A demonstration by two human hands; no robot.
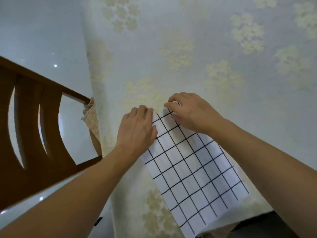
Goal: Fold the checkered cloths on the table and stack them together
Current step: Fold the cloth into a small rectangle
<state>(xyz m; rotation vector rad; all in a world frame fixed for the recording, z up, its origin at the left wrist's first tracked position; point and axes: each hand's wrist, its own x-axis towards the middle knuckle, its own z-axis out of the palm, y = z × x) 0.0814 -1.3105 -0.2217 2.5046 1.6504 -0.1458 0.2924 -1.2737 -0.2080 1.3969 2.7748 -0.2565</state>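
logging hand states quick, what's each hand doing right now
left hand: closed, gripping the checkered cloth at its far edge
right hand: closed, pinching the same cloth's far edge

One cloth (pixel 193 170), two hands (pixel 137 133) (pixel 193 113), one chair (pixel 30 126)

Single view: head-worn wide-angle cam. It looked forward and steeply down over the table (pixel 223 48), close in, at arm's reach. Both forearms came in from the bottom edge. The left hand (pixel 137 129) and right hand (pixel 193 112) sat near frame centre. The checkered cloth (pixel 197 169) ran from centre to lower right, and the table's near edge was cut off at the bottom. A wooden chair (pixel 34 134) and glossy floor (pixel 34 31) took the left side.
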